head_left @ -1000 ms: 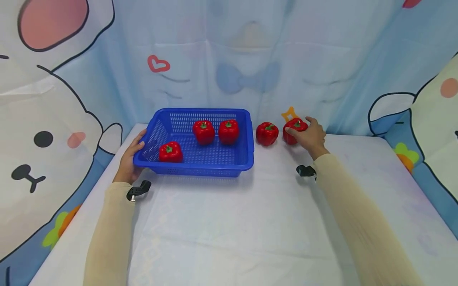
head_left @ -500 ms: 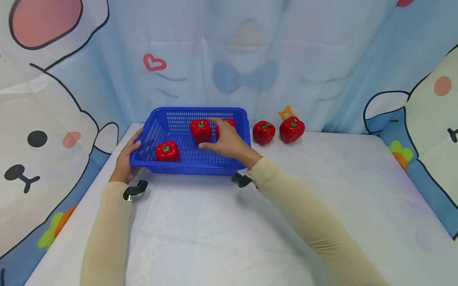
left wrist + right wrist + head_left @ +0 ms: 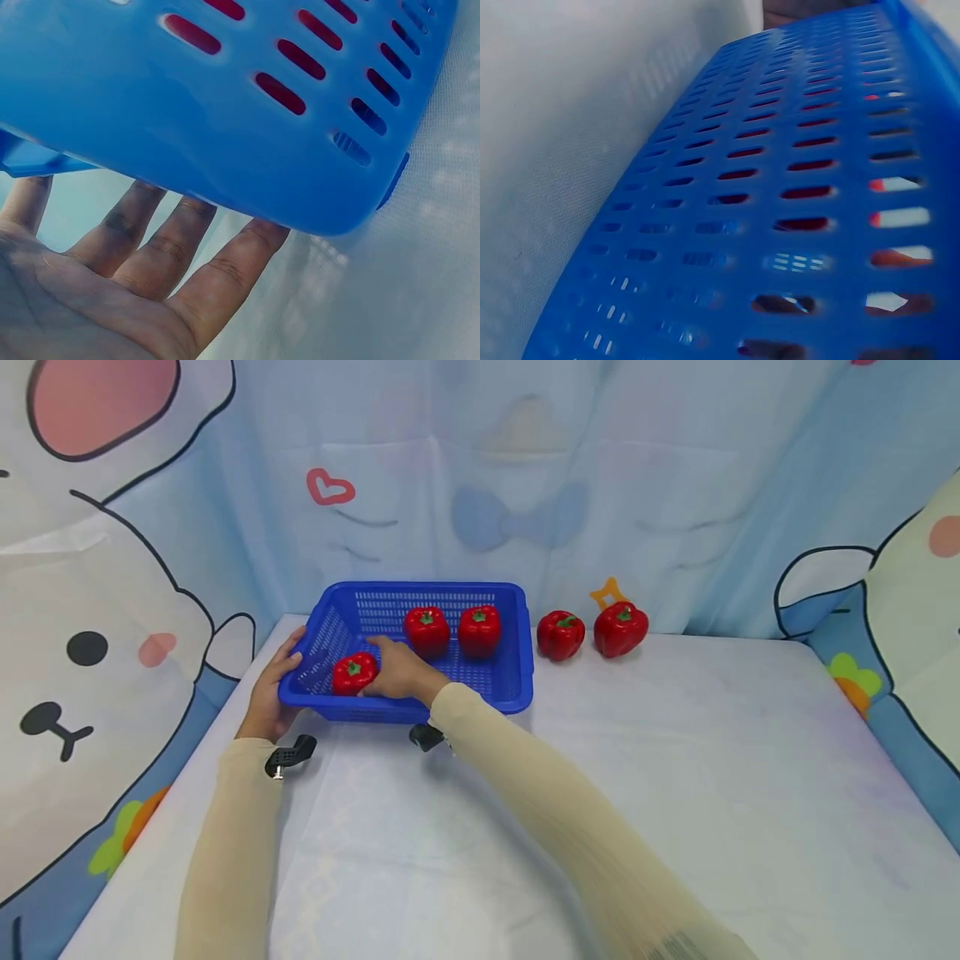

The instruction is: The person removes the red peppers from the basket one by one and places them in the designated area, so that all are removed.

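Observation:
A blue plastic basket (image 3: 420,710) with slotted walls stands on the table. My left hand (image 3: 268,693) holds its left rim; in the left wrist view, the fingers (image 3: 225,274) reach under the rim and the fingertips are hidden. My right hand (image 3: 405,672) is inside the basket, thumb and fingers around the right side of a red bell pepper (image 3: 352,674) at the front left. Two more red bell peppers, one in the middle (image 3: 427,631) and one beside it (image 3: 479,631), sit at the back. The right wrist view shows the basket's slotted wall (image 3: 780,180), with the right hand mostly hidden.
Right of the basket, two red bell peppers lie on the table, a nearer one (image 3: 560,635) and one farther right (image 3: 621,628). A white cloth (image 3: 420,860) covers the table. Behind it hangs a light-blue printed curtain (image 3: 675,468).
My right hand has left the rightmost pepper outside, swung left over the basket and come down around the front-left pepper inside. The left hand stays at the rim.

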### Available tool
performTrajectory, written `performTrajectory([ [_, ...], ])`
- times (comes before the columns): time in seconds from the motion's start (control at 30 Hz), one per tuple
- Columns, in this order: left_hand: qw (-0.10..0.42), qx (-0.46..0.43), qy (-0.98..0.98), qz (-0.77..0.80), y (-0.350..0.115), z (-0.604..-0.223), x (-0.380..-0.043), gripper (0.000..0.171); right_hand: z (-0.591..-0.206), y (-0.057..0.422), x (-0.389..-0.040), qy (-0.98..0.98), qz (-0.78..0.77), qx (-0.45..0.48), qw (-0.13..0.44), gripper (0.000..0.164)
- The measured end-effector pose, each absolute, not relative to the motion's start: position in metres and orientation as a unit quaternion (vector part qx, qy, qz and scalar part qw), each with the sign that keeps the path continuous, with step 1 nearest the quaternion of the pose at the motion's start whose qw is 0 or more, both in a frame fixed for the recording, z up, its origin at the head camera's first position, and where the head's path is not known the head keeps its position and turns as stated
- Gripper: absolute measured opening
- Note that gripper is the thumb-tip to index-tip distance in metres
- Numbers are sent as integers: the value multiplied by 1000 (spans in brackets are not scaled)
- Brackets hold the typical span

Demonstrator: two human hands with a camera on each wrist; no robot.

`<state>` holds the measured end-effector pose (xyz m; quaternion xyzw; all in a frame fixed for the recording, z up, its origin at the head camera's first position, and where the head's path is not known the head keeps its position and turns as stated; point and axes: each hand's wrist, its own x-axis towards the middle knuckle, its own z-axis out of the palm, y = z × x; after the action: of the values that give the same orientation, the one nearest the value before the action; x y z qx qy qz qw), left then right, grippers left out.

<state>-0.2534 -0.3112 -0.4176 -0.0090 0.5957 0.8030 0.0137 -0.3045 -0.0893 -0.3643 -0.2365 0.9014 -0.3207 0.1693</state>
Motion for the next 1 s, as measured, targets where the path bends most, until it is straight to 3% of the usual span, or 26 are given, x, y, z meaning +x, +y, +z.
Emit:
performTrajectory([
  [0.2,13,-9,593,805,-309,-417,-255,53,-366,-91,-305,906,-310,-243,156,80],
  [0.47,14,-7,590,807,-307,-419,-255,53,-350,-64,-303,896,-380,-201,116,81],
  [0.8,14,5,578,816,-310,-418,-253,52,-296,76,-326,870,-482,-106,-2,85],
  [1.0,15,6,576,817,-311,-418,-253,52,-289,171,-342,878,-474,1,-63,90],
])
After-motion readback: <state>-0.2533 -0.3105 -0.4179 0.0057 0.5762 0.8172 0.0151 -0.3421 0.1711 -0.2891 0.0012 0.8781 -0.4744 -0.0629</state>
